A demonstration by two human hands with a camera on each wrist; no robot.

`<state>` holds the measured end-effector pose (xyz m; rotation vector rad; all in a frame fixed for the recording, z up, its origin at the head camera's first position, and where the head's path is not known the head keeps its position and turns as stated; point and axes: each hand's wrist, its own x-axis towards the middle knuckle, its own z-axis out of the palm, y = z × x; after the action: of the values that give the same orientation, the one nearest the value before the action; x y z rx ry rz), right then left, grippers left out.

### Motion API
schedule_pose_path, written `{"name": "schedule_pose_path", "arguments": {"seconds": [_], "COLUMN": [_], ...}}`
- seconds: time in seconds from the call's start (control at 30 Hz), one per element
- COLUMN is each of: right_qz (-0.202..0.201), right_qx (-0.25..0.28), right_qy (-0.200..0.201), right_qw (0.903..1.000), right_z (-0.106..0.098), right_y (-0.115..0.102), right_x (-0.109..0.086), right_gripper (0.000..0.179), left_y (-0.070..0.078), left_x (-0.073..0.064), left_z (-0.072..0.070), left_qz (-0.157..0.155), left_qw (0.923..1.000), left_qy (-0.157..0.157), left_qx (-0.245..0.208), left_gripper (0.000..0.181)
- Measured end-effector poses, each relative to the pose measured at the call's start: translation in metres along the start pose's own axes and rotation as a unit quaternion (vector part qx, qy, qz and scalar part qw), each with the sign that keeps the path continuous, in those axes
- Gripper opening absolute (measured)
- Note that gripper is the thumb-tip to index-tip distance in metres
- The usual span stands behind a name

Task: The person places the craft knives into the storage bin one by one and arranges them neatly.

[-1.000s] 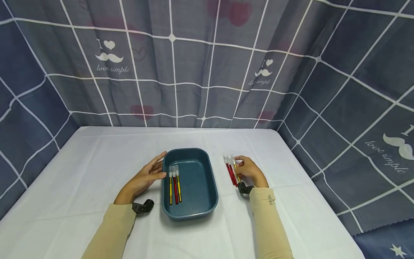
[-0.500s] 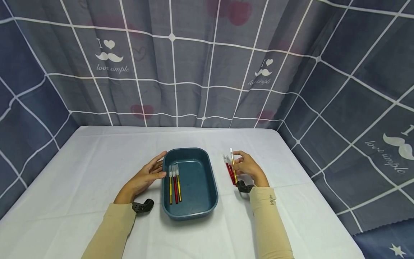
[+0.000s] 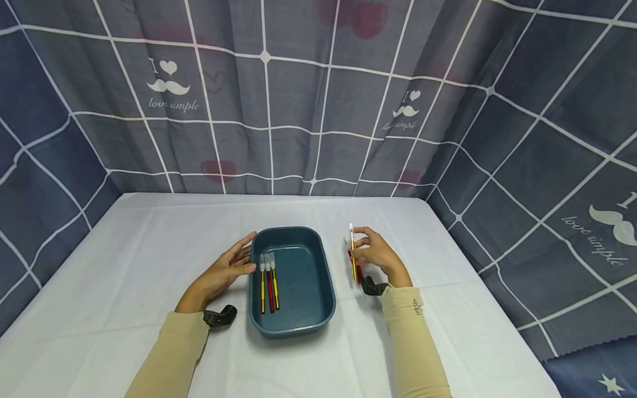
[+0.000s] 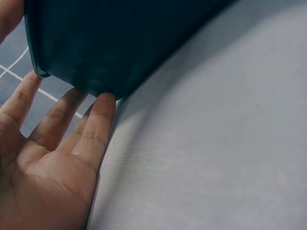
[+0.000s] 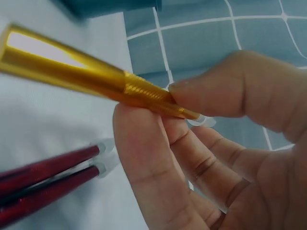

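My right hand (image 3: 377,255) pinches a gold craft knife (image 5: 67,62) with a knurled collar and a clear cap, thumb against fingers. It is held above two red craft knives (image 5: 48,179) lying side by side on the white cloth, partly hidden in the head view. The fingers of my left hand (image 3: 219,276) touch the outside of a dark teal tray (image 3: 308,323), its thumb at the rim. In the left wrist view these fingers (image 4: 100,117) are extended along the tray's wall. Inside the tray's left part lie two gold craft knives (image 3: 276,290) and a red craft knife (image 3: 270,293) between them.
A white cloth (image 3: 149,249) covers the table under the tray. Grey-blue checked curtains (image 3: 293,99) hang behind the table and at both sides. Each wrist carries a black camera band (image 3: 220,317).
My right hand has lifted the gold craft knife from beside the red ones and moved it left over them. The left hand and tray have stayed in place.
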<state>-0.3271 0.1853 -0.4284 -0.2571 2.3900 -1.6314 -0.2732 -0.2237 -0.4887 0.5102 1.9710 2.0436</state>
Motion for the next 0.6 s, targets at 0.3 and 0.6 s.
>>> {"name": "schedule_pose_path", "arguments": {"seconds": [0.3,0.6], "right_qz": [-0.025,-0.034], "right_qx": [0.000,0.012], "right_qy": [-0.031,-0.047], "right_qw": [0.9992,0.9983], "right_z": [0.005,0.012], "right_y": [-0.012,-0.018], "right_x": [-0.003,-0.004], "right_gripper": [0.071,0.071], "left_y": [0.000,-0.001], "left_x": [0.000,0.000], "left_z": [0.000,0.000], "left_qz": [0.004,0.002], "left_qw": [1.0000,1.0000], "left_qy": [-0.002,-0.001], "left_qx": [-0.001,-0.003], "left_gripper": [0.098,0.097]}}
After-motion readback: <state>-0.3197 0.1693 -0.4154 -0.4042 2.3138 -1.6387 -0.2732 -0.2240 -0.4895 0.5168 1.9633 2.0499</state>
